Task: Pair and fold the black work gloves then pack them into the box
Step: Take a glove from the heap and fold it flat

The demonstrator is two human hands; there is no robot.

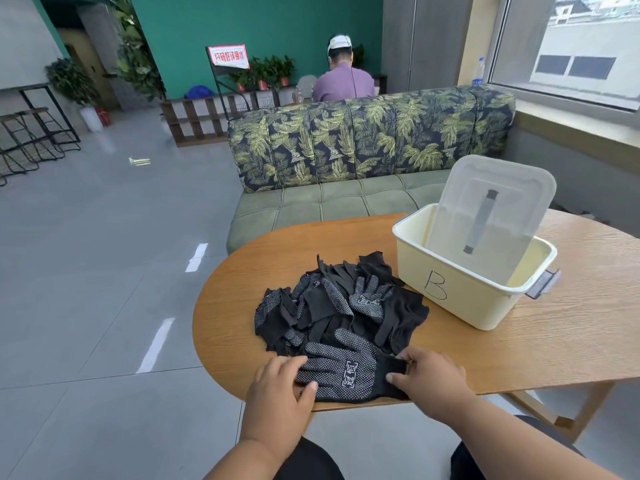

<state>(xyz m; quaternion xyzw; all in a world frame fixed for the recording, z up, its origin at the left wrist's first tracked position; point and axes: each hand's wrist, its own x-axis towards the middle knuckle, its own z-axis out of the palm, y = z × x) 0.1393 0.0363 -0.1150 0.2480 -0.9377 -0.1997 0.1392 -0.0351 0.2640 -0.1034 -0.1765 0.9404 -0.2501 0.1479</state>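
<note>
A black dotted work glove (346, 372) lies flat at the table's near edge, fingers pointing left, cuff to the right. My left hand (280, 386) rests on its fingertip end with fingers spread over it. My right hand (429, 379) pinches the cuff between thumb and fingers. Behind the glove sits a loose pile of black gloves (339, 303). The cream box (460, 296), marked "B", stands to the right of the pile, with its clear lid (495, 209) propped upright inside it.
The wooden table (554, 341) has a rounded left end and bare surface to the right of the box. A leaf-patterned sofa (363, 143) stands behind the table. A person in a purple shirt (343, 83) sits beyond it, facing away. Grey tiled floor lies to the left.
</note>
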